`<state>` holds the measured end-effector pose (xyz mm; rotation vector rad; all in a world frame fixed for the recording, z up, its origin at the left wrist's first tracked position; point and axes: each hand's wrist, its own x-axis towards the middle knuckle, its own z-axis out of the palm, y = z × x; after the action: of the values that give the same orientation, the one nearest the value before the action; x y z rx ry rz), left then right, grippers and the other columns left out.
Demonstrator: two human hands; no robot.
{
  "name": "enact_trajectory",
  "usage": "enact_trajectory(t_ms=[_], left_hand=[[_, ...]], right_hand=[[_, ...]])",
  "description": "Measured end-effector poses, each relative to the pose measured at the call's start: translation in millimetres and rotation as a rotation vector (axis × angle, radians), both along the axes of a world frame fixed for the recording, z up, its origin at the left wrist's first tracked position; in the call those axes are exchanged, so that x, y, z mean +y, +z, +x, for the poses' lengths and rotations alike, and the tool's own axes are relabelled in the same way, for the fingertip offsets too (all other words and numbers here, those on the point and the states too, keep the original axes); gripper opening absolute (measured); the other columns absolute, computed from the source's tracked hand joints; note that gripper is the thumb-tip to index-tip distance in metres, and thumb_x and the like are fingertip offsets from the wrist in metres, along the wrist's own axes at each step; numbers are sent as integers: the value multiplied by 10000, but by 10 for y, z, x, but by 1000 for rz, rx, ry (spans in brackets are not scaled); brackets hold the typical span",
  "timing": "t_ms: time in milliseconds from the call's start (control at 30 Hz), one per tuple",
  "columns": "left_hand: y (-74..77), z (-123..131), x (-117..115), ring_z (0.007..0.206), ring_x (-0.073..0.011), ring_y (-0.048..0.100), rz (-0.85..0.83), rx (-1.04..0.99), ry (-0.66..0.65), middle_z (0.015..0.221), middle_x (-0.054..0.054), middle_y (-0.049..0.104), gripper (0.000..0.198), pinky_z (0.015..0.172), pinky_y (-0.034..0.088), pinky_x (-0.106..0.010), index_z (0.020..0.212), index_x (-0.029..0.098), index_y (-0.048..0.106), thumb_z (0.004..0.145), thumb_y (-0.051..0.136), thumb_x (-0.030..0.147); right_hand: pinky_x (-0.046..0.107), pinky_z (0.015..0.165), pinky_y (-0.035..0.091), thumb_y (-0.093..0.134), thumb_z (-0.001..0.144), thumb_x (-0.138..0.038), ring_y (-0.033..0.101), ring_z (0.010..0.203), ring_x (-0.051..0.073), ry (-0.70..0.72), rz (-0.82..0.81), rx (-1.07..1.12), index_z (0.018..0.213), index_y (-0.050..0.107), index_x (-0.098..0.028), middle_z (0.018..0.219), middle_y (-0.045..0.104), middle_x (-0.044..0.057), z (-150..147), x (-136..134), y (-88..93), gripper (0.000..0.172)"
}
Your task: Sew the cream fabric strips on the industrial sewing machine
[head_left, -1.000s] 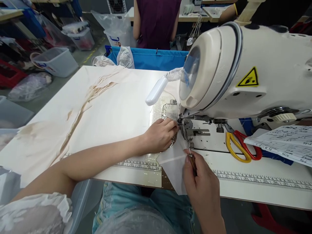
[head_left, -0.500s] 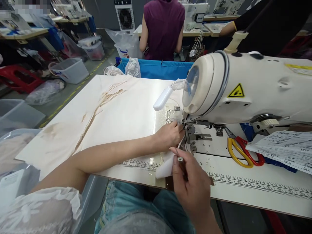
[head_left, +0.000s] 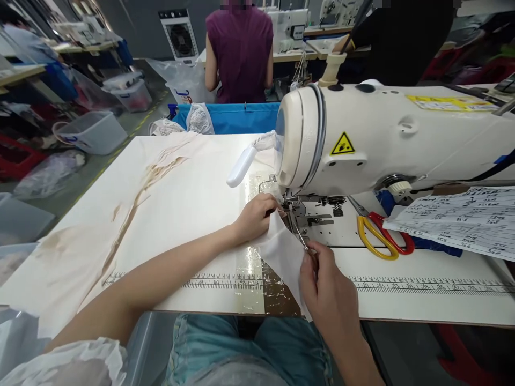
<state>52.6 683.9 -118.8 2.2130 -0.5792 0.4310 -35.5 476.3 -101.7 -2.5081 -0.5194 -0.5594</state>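
Note:
The white fabric piece (head_left: 281, 252) runs from the sewing machine's needle area (head_left: 286, 203) down over the table edge. Beside the presser foot, my left hand (head_left: 257, 214) is closed on the fabric's upper end, fingertips close to the needle. My right hand (head_left: 328, 281) grips a thin pointed metal tool (head_left: 300, 236), its shaft slanting up toward the presser foot along the fabric's right edge. Most of the tool's handle is hidden in my fingers. Above stands the white sewing machine head (head_left: 346, 139).
Yellow-and-red scissors (head_left: 376, 236) and handwritten paper sheets (head_left: 454, 220) lie to the right. Beige fabric strips (head_left: 132, 214) stretch across the table's left side. A printed ruler (head_left: 434, 287) follows the front edge. Beyond the table are a blue cloth bin (head_left: 241, 118) and a seated person (head_left: 240, 53).
The view has shifted right. My right hand has turned, so the tool's shaft now points at the presser foot. The fabric is spread wider between my hands.

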Motion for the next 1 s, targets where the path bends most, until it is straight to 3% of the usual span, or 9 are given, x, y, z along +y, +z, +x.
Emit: enact_trajectory(t_ms=[133, 600, 1000], left_hand=[[14, -1, -1, 844, -172, 612, -15, 8, -3, 866, -51, 659, 191, 769, 519, -329, 805, 164, 645, 951, 560, 254], [19, -5, -3, 864, -178, 609, -10, 25, -8, 874, -51, 659, 178, 782, 513, -337, 833, 166, 666, 952, 546, 223], [1, 6, -1, 857, -173, 607, 8, 8, -1, 873, -47, 657, 181, 778, 515, -343, 823, 170, 641, 959, 549, 248]], right_hand=[[226, 521, 499, 390, 1024, -251, 737, 736, 172, 30, -18, -118, 1098, 654, -111, 949, 768, 85, 88, 43, -57, 308], [231, 429, 434, 416, 1004, -229, 696, 568, 142, -13, -51, -163, 1052, 702, -94, 879, 779, 51, 158, 100, -97, 320], [226, 452, 418, 421, 1006, -246, 695, 582, 139, -20, -58, -135, 1067, 695, -119, 910, 782, 59, 150, 114, -123, 308]])
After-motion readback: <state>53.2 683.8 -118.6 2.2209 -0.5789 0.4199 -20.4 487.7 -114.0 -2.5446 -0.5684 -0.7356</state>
